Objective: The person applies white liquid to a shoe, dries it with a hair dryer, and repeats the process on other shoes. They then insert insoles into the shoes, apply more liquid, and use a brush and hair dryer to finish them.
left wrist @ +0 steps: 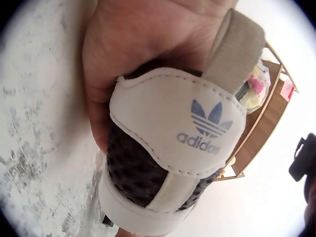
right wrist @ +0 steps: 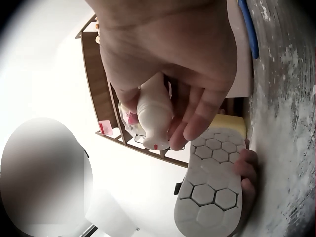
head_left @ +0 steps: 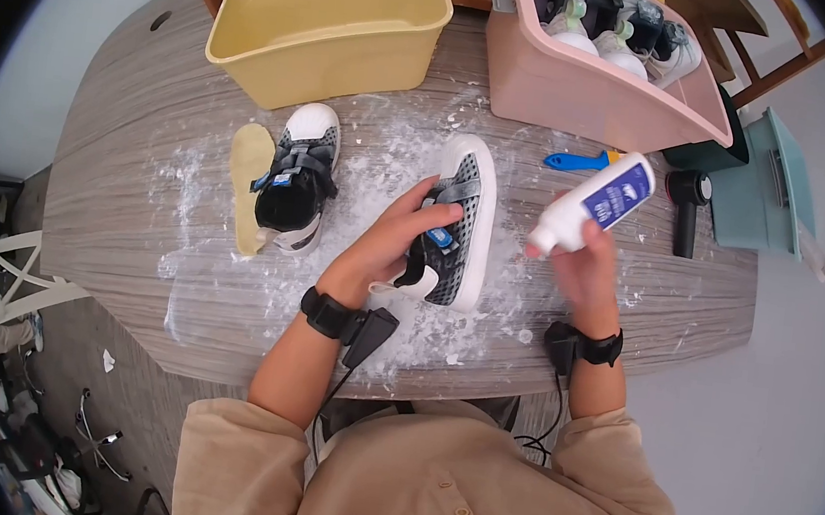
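Observation:
My left hand (head_left: 390, 235) grips a black-and-white sneaker (head_left: 476, 234) tipped on its side, thumb over the upper; in the left wrist view the white heel (left wrist: 163, 121) shows a blue logo. My right hand (head_left: 588, 266) holds a white bottle (head_left: 578, 210) with a blue label, tilted with its nozzle down to the left, right of the shoe. In the right wrist view the bottle (right wrist: 155, 111) is between thumb and fingers, apart from the patterned sole (right wrist: 210, 197). The other sneaker (head_left: 298, 180) stands at the left beside a beige insole (head_left: 249, 180).
White residue marks the wooden table (head_left: 135, 218). Behind stand a yellow bin (head_left: 333, 58) and a pink bin (head_left: 589, 105) holding shoes. A blue-handled brush (head_left: 575, 162) and a black handheld tool (head_left: 686, 216) lie at the right, near a teal box (head_left: 756, 193).

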The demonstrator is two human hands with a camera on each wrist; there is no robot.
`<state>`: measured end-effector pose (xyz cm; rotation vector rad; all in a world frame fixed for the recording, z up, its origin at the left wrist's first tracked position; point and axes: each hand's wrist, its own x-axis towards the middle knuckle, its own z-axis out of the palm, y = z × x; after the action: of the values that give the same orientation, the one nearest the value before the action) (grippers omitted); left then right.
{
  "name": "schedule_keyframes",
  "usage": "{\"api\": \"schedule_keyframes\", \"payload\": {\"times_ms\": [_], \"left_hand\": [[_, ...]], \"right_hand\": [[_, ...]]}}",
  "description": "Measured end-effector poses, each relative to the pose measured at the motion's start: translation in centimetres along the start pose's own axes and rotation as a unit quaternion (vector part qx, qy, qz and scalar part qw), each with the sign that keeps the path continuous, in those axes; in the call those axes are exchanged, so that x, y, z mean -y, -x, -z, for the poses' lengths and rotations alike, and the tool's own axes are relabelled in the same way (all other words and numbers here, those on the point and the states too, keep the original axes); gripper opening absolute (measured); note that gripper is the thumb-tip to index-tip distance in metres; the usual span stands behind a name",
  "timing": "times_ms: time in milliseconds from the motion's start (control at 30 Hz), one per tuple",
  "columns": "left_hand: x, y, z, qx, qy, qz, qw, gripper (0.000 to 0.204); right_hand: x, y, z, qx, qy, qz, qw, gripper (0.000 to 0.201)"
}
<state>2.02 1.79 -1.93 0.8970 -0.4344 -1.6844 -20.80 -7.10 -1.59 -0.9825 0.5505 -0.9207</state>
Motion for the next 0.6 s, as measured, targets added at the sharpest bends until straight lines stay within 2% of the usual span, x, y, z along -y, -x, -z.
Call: {"api": "schedule_keyframes", "payload": {"times_ms": [67, 100, 233, 333, 433, 533, 600], "left_hand": [[0.1, -0.1, 0.2, 0.015, 0.001, -0.002, 1.0, 0.071], [0.2, -0.2, 0.4, 0.023, 0.0, -0.002, 1.0, 0.071], [0.5, -0.5, 0.5, 0.016, -0.017, -0.003, 1.0, 0.071], [0.5, -0.5, 0.6, 0.008, -0.021, -0.004, 1.0, 0.07], [0.3, -0.9, 0.9, 0.019, 0.023, -0.027, 0.999, 0.066], [-0.4, -0.5, 1.5, 0.037, 0.124, -0.042, 0.991, 0.052], [-0.9, -0.3, 1.3, 0.011, 0.149, -0.03, 0.988, 0.05]], "right_hand": [[1.3, -0.9, 0.0, 0.014, -0.1, -0.004, 0.995, 0.045], [1.7, -1.2, -0.2, -0.032, -0.133, 0.009, 0.991, 0.042], [2.2, -2.3, 1.6, -0.06, -0.309, -0.026, 0.949, 0.038], [2.5, -2.3, 0.9, -0.072, -0.37, -0.064, 0.924, 0.04], [2.2, -2.0, 0.5, -0.007, -0.429, -0.107, 0.897, 0.043], [2.0, -2.0, 1.0, 0.052, -0.486, -0.101, 0.867, 0.046], [1.9, -2.1, 1.7, 0.063, -0.461, -0.085, 0.881, 0.046]]}}
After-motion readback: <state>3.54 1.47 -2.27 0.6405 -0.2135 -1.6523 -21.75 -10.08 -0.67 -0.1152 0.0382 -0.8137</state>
